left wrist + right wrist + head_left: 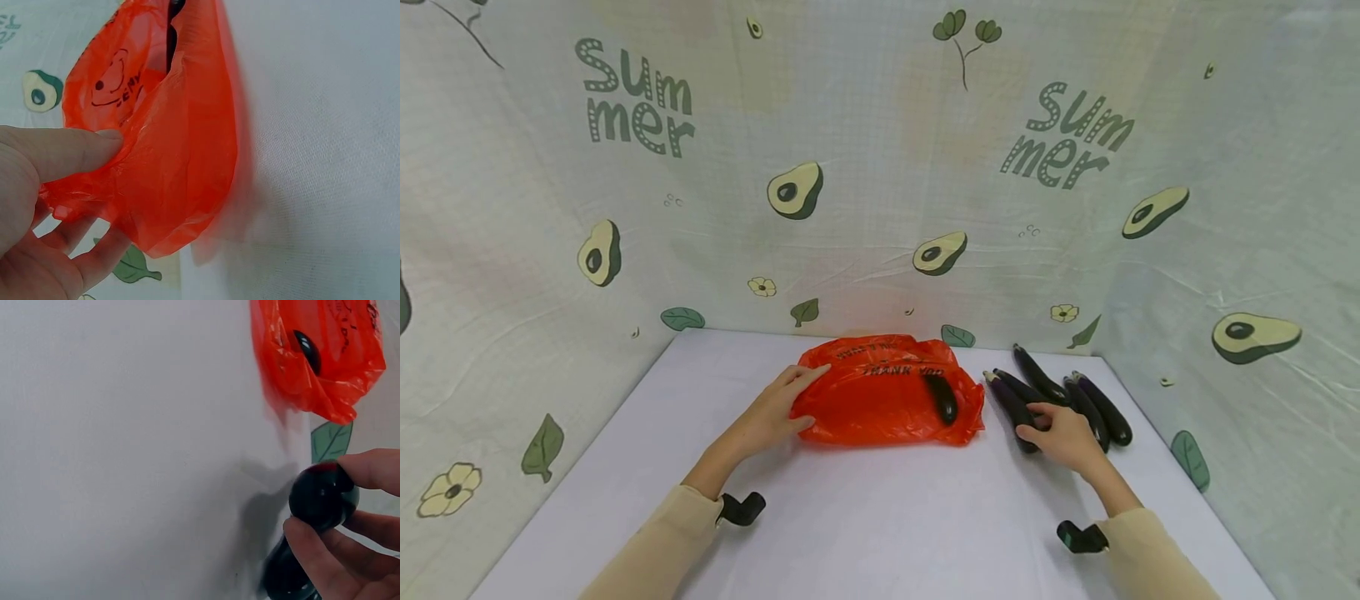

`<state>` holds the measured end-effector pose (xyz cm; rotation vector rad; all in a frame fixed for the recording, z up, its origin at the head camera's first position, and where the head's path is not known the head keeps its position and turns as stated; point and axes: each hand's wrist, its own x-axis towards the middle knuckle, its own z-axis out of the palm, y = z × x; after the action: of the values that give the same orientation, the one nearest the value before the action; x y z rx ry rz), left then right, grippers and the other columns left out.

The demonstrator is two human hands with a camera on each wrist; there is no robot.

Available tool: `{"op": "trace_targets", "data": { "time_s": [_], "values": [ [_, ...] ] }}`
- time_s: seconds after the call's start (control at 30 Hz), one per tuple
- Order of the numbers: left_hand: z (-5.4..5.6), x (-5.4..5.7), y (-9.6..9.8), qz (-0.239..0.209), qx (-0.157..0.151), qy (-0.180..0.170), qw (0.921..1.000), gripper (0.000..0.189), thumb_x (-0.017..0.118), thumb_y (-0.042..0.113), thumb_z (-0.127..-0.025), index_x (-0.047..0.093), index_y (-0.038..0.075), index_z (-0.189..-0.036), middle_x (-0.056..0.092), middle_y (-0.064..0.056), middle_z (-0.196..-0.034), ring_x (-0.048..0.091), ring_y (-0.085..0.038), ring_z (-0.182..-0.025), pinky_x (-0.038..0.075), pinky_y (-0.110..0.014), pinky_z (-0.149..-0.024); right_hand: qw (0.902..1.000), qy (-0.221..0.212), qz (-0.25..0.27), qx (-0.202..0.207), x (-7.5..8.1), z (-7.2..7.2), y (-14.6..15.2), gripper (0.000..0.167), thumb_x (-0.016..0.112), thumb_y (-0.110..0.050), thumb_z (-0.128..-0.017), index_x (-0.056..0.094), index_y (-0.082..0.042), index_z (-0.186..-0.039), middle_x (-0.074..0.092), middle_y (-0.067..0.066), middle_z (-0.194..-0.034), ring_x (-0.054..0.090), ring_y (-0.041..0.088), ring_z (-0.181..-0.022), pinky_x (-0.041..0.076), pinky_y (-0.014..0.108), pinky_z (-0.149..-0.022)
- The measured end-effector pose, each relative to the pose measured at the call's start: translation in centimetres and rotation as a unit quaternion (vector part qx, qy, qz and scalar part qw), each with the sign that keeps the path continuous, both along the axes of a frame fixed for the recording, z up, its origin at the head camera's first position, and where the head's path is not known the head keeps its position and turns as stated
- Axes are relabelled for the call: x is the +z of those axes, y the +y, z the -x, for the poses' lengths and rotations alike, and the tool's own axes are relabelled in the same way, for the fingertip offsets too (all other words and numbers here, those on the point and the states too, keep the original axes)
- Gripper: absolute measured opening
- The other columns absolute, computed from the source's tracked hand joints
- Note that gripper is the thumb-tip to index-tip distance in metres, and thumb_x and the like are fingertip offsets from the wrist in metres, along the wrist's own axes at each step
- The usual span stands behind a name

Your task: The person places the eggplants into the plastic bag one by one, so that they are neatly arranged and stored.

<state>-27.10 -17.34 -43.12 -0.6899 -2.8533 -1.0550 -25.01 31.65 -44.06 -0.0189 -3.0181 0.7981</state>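
Observation:
A red plastic bag [872, 408] with black "THANK YOU" print lies on the table, and one dark eggplant [943, 400] shows at its right part. My left hand [778, 410] holds the bag's left end. In the left wrist view the thumb [81, 150] lies on the red film, with other fingers behind it. To the right of the bag, my right hand [1060, 435] grips the near end of a glossy eggplant [1009, 402] between thumb and fingers. The right wrist view shows this eggplant's rounded end [322, 497] in the grip.
Several more dark eggplants [1105, 407] lie close together around and beyond the right hand. The white table [917, 517] meets a patterned cloth wall [865, 200] at the back and sides. Each wrist wears a small black device [742, 508].

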Motion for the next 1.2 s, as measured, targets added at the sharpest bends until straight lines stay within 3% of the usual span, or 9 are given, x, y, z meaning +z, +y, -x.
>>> {"op": "trace_targets", "data": {
  "time_s": [0.23,0.67,0.9,1.2],
  "values": [
    [0.3,0.1,0.1,0.004,0.000,0.004,1.0000,0.087,0.081,0.003,-0.092,0.039,0.024,-0.165,0.047,-0.012,-0.149,0.048,-0.035,-0.139,0.057,-0.053,-0.104,0.9994,0.028,0.015,0.013,2.0,-1.4,0.0,0.062,0.080,-0.031,-0.095,0.061,0.006,-0.141,0.072,0.028,-0.115,0.073,0.022,-0.077,0.061,0.042,-0.069],
    [0.3,0.0,0.2,0.003,-0.005,0.003,1.0000,0.088,0.082,0.002,-0.092,0.040,0.024,-0.165,0.047,-0.011,-0.149,0.049,-0.035,-0.139,0.057,-0.053,-0.104,0.9979,0.048,0.027,0.035,5.2,-5.2,-1.1,0.063,0.082,-0.038,-0.094,0.064,0.001,-0.140,0.073,0.021,-0.118,0.076,0.023,-0.088,0.057,0.034,-0.063],
    [0.4,0.0,0.4,0.005,-0.009,0.001,1.0000,0.087,0.081,0.003,-0.093,0.039,0.026,-0.166,0.046,-0.011,-0.149,0.048,-0.035,-0.139,0.058,-0.052,-0.103,0.9977,0.029,0.044,0.043,5.2,-6.4,-2.0,0.061,0.083,-0.037,-0.093,0.066,-0.003,-0.140,0.073,0.013,-0.114,0.072,0.018,-0.087,0.057,0.029,-0.062],
    [0.3,0.3,0.4,0.001,-0.011,0.006,0.9999,0.087,0.081,0.003,-0.092,0.039,0.025,-0.166,0.046,-0.012,-0.150,0.048,-0.036,-0.140,0.058,-0.053,-0.102,0.9952,-0.003,0.082,0.054,4.6,-7.0,-3.5,0.060,0.085,-0.033,-0.091,0.066,-0.002,-0.140,0.075,0.010,-0.115,0.069,0.014,-0.081,0.054,0.031,-0.060]
  ]
}}
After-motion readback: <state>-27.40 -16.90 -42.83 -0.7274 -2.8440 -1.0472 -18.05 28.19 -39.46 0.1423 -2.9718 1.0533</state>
